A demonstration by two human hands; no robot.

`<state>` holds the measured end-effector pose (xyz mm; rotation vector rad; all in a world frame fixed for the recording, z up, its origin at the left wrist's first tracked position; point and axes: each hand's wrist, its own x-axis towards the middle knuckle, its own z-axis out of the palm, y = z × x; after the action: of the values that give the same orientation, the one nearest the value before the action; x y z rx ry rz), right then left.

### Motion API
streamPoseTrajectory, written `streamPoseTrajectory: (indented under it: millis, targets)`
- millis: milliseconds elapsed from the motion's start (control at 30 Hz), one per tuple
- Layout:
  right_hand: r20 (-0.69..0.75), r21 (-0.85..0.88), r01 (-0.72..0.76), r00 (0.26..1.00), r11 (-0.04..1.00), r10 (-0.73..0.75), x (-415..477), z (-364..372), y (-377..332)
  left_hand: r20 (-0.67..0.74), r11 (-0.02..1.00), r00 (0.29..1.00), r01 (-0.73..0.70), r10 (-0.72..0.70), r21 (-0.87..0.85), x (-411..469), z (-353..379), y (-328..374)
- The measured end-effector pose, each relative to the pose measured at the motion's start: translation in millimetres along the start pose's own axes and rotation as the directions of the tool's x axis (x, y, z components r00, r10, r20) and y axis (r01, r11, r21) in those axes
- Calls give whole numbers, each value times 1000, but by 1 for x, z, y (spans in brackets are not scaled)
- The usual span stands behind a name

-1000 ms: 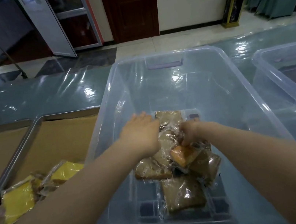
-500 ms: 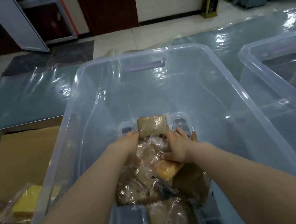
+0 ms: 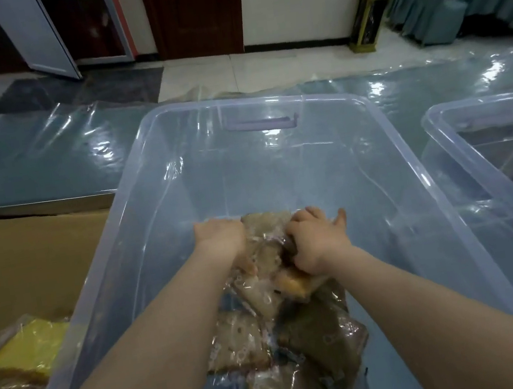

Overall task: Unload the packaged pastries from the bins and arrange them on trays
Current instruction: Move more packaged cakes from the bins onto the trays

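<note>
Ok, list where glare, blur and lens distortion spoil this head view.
Head view: glare streaks the plastic sheet and the far wall of the clear bin; the left hand, right hand and wrapped pastries between them look soft, slightly smeared; the wide-angle lens bows its rim.

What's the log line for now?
left hand: grips pastry packs | right hand: grips pastry packs | both inside clear bin | tray: partly loaded

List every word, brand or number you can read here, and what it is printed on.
No text can be read anywhere.
The pastry packets in the clear bin: pale printed marks, too blurred to read.
The yellow packets on the tray: too blurred to read.
The gold litter bin by the wall: no legible sign.
</note>
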<state>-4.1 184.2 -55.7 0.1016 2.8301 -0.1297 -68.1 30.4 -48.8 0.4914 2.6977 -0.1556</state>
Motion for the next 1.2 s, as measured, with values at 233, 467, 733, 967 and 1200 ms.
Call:
streamPoseTrajectory:
  millis: [233, 467, 733, 967, 1200]
  targets:
    - [-9, -101, -8, 1000, 995, 8, 29, 1, 10, -101, 847, 995, -37, -19, -531, 17, 9, -7]
    - [200, 27, 49, 978, 998, -54, 53, 12, 17, 68, 355, 997, 78, -41, -932, 25, 32, -10]
    - [115, 38, -11, 993, 999, 7, 47, 4, 18, -73, 353, 966, 19, -247, -935, 26, 27, 2]
    - [-106, 64, -30, 994, 998, 36, 3, -28, 13, -314, 557, 940, -189, -136, -809, -9, -29, 13]
    - [-506, 73, 114, 860, 991, -61, -52, -92, -2, -542, 583, 828, -372, -144, -722, -87, -107, -3]
